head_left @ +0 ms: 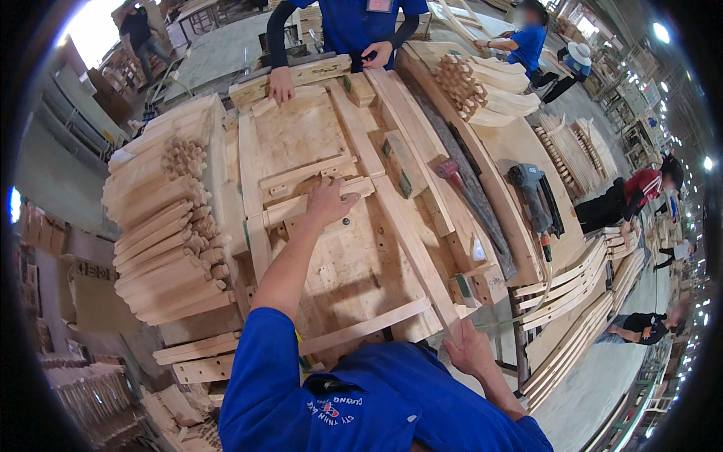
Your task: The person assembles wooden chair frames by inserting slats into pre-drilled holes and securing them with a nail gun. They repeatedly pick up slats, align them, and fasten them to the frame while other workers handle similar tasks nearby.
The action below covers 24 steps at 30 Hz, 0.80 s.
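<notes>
My left hand (329, 202) is closed over a pale wooden crosspiece (290, 212), its thumb pointing right along the wood. That crosspiece lies across a frame, between a left side rail (258, 241) and a long right side rail (410, 245). Close to my body, my right hand (473, 352) grips the near end of the right rail, fingers partly hidden. A second crosspiece (309, 172), with holes in it, lies just beyond my left hand. Nearer to me a slightly curved slat (369, 325) spans the frame. Under these parts is a plywood board (354, 260).
Stacked wooden pieces (162, 248) line the left side. To the right lie a red-headed hammer (456, 177) and a nail gun (533, 197) with a hose. Across the bench a co-worker in blue (361, 30) rests one hand on the frame's far end. Curved slats (572, 282) stand right.
</notes>
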Available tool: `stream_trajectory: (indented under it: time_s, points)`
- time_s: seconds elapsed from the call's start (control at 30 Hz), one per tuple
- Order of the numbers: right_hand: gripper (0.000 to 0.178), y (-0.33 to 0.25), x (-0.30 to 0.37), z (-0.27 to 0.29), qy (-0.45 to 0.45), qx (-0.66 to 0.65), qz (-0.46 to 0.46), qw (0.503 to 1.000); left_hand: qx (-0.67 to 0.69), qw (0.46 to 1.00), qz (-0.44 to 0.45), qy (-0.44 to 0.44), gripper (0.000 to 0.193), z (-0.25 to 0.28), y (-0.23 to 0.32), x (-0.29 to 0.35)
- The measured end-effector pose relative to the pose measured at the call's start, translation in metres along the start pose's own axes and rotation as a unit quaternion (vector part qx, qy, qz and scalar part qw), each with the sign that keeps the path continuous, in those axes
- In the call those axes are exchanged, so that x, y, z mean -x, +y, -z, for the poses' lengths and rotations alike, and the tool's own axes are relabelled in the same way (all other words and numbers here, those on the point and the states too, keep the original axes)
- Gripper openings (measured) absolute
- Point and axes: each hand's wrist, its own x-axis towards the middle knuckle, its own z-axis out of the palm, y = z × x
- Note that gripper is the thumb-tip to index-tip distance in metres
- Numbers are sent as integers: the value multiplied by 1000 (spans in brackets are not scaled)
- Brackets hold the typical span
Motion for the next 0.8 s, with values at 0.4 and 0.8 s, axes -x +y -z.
stream_trajectory:
  time_s: [0.4, 0.8]
  points:
    - [55, -3, -2, 0, -6, -1, 0, 1000, 2, 999, -15, 47, 75, 0, -3, 9]
    - [54, -8, -5, 5, -19, 13, -8, 1000, 20, 998, -20, 57, 78, -1, -8, 11]
